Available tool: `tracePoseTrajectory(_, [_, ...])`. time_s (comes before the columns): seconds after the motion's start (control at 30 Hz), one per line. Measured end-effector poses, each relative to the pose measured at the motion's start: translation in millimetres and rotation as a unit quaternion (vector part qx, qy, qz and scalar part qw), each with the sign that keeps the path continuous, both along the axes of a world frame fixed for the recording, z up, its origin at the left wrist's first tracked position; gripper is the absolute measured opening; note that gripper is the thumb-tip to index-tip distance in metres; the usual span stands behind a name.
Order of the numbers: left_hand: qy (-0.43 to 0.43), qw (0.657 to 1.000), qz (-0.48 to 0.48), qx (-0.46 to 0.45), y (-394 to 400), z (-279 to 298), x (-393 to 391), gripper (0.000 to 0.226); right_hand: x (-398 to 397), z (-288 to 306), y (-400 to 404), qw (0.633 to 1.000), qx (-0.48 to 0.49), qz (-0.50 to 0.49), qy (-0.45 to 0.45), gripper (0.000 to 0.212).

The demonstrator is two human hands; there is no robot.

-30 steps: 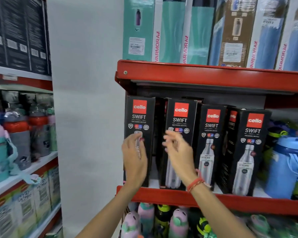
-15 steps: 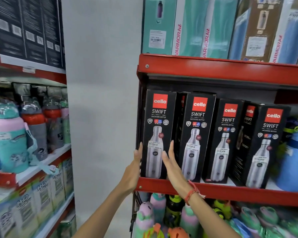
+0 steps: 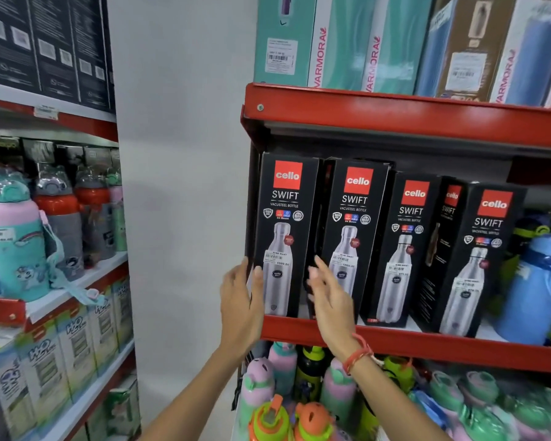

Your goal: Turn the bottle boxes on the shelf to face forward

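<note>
1. Head view, and we're at the left end of the red shelf [image 3: 395,340]. The left hand [image 3: 240,300] is pressed flat against the outer side of the first bottle box [image 3: 287,230], fingers straight and spread, thumb lying on the box's front corner. It is bracing the box, not clasping it.

2. The right hand [image 3: 330,297] floats in front of the gap between that box and the second box [image 3: 353,237], fingers open and loosely fanned, gripping nothing. It is blurred, so I can't tell whether the fingertips touch the cardboard.

3. Where things stand: the first box sits at the shelf's left front corner, hard by the upright, front panel facing out. The second and third box [image 3: 401,246] face out too, stepping back from the front edge toward the right.

4. The problem looks to be the angled box [image 3: 442,243], showing a narrow side panel just left of the fifth box [image 3: 477,259].

5. To finish this step well: keep the left palm as a stop, press the right palm on the inner side, and square the base to the shelf's front edge.

6. Push low down, since these tall cartons will likely tip if shoved near the top.

7. Then slide rightward to the angled box.
</note>
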State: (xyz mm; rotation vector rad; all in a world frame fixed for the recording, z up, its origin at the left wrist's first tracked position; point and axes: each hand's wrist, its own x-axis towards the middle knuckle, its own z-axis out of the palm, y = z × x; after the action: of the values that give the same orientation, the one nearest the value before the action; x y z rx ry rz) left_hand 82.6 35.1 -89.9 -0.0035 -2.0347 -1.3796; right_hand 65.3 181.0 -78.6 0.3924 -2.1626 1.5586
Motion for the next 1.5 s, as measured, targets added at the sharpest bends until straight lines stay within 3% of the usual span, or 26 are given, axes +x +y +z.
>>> tracePoseTrajectory(0.07, [0.086, 0.996, 0.035, 0.013, 18, 5, 2, 0.046, -2, -4, 15, 0.991, -0.038, -0.108, 0.069, 0.039])
tracePoseTrajectory(0.17, [0.055, 0.992, -0.111, 0.036, 47, 8, -2, 0.034, -7, -7, 42, 0.980, -0.043, -0.179, 0.074, 0.041])
tracePoseTrajectory(0.3, [-0.046, 0.981, -0.186, 0.019, 80, 0, -3, 0.063, -10, -17, 61, 0.994, 0.021, -0.109, -0.020, 0.055])
tracePoseTrajectory(0.43, [-0.107, 0.969, -0.220, 0.020, 77, 5, -7, 0.067, -10, -12, 49, 0.998, 0.028, 0.001, -0.061, 0.068])
tracePoseTrajectory(0.6, [-0.123, 0.972, -0.192, 0.057, 59, 6, -15, 0.068, -3, -8, 44, 0.995, 0.012, 0.029, -0.093, 0.071])
tracePoseTrajectory(0.67, [-0.133, 0.975, -0.173, 0.029, 101, -1, -1, 0.061, 9, -16, 96, 0.992, 0.001, 0.049, -0.116, 0.068])
tracePoseTrajectory(0.73, [-0.118, 0.977, -0.173, 0.040, 96, -5, 0, 0.057, 11, -17, 98, 0.993, 0.009, 0.052, -0.108, 0.064])
tracePoseTrajectory(0.87, [-0.096, 0.979, -0.175, 0.036, 93, -5, -8, 0.076, 11, -12, 99, 0.994, 0.020, 0.051, -0.090, 0.068])
tracePoseTrajectory(1.03, [-0.104, 0.982, -0.157, 0.025, 94, -3, -5, 0.075, 11, -12, 100, 0.994, 0.046, 0.057, -0.080, 0.065])
tracePoseTrajectory(1.1, [-0.052, 0.995, -0.089, -0.003, 102, -1, 1, 0.065, 11, -11, 105, 0.996, 0.031, 0.051, -0.062, 0.057])
tracePoseTrajectory(1.2, [0.095, 0.995, 0.020, -0.033, 122, 8, 3, 0.041, 8, -7, 121, 0.999, -0.026, -0.045, 0.004, 0.050])
tracePoseTrajectory(1.27, [0.125, 0.991, -0.033, -0.035, 142, 14, 1, 0.035, 3, -4, 136, 0.994, -0.045, -0.096, 0.019, 0.049])
tracePoseTrajectory(1.4, [-0.031, 0.970, -0.235, -0.052, 190, 17, -1, 0.054, -14, -7, 163, 0.997, -0.029, -0.070, -0.028, 0.062])
tracePoseTrajectory(1.5, [-0.090, 0.956, -0.280, -0.003, 211, 11, -11, 0.073, -26, -7, 175, 0.997, -0.012, -0.017, -0.068, 0.071])
